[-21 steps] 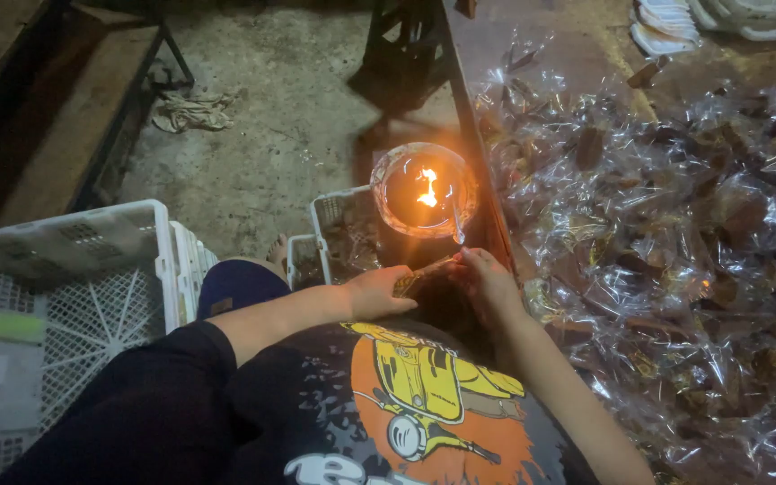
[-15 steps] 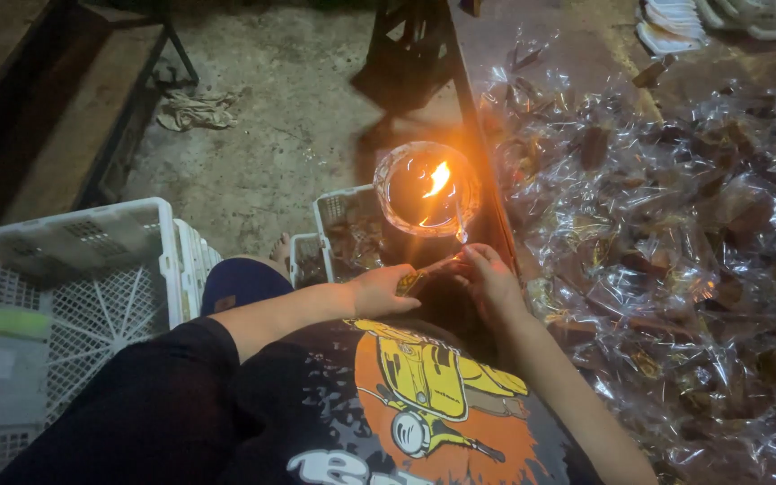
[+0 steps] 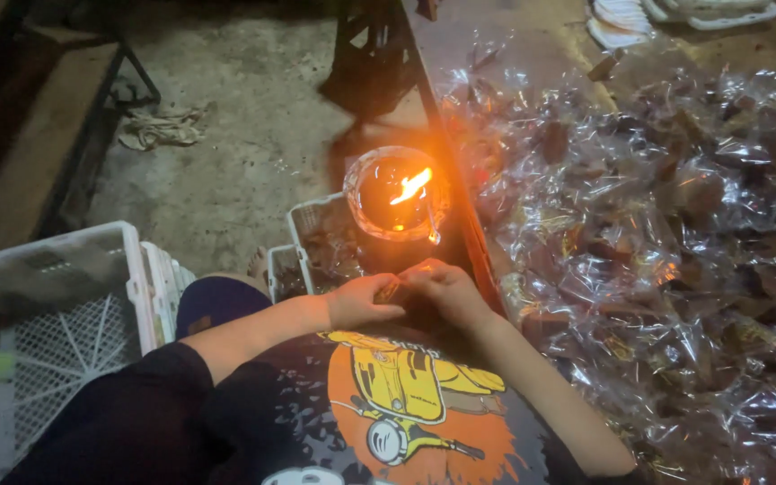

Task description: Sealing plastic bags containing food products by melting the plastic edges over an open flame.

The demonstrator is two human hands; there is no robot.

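Head view, left to right. Far left, white plastic crate point(image 3: 56, 314) on the concrete floor point(image 3: 244, 153), beside a dark-sleeved left arm. Left hand point(image 3: 361, 303) low at centre, fingers point(image 3: 386, 289) closed together on one end of a small wrapped packet point(image 3: 394, 287). Right hand point(image 3: 442, 289) touching the left, fingers curled shut on the other end of the same packet. Packet held between both hands, just below the glass lamp point(image 3: 394, 193) with its orange flame point(image 3: 410, 186). Smaller white crates point(image 3: 303, 242) under and left of the lamp. Right of the hands, worktop point(image 3: 532, 36) heaped with clear cellophane packets point(image 3: 666, 224) of brown pieces. White stacked items point(image 3: 675, 13) at the far top right.
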